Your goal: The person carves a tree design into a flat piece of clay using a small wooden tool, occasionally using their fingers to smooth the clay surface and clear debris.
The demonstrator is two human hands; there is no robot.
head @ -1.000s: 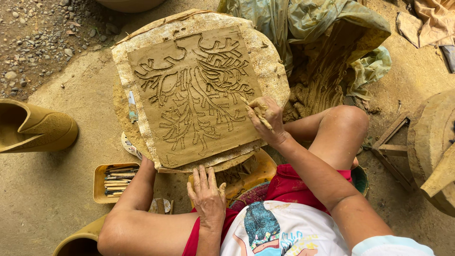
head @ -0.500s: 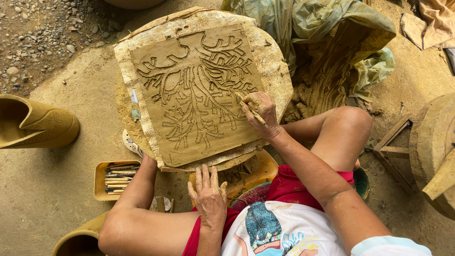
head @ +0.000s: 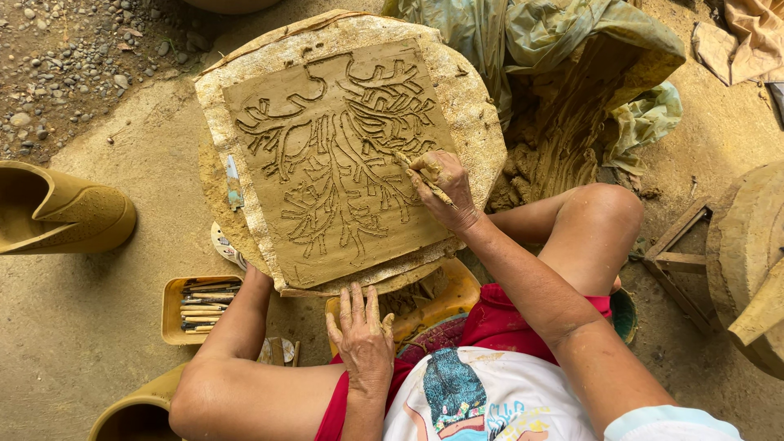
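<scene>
A square clay slab (head: pixel 269 220) carved with a branching tree pattern lies on a round clay-crusted board (head: pixel 478 122) in front of me. My right hand (head: pixel 445 189) holds a thin wooden carving tool (head: pixel 408 163) with its tip on the slab's right side, among the curled branch lines. My left hand (head: pixel 361 335) rests flat with fingers apart just below the board's near edge, holding nothing. A small blade-like tool (head: pixel 233 181) lies on the board's left rim.
A yellow tray (head: pixel 173 310) of wooden tools sits at lower left. A yellow tub (head: pixel 457 290) stands under the board. A lump of raw clay in plastic sheeting (head: pixel 563 122) lies to the right. A clay shoe shape (head: pixel 65 214) stands at left, a wooden frame (head: pixel 678 253) at right.
My right hand has moved up and leftwards across the slab with the tool, from its right edge onto the carved branches. My left hand has stayed put.
</scene>
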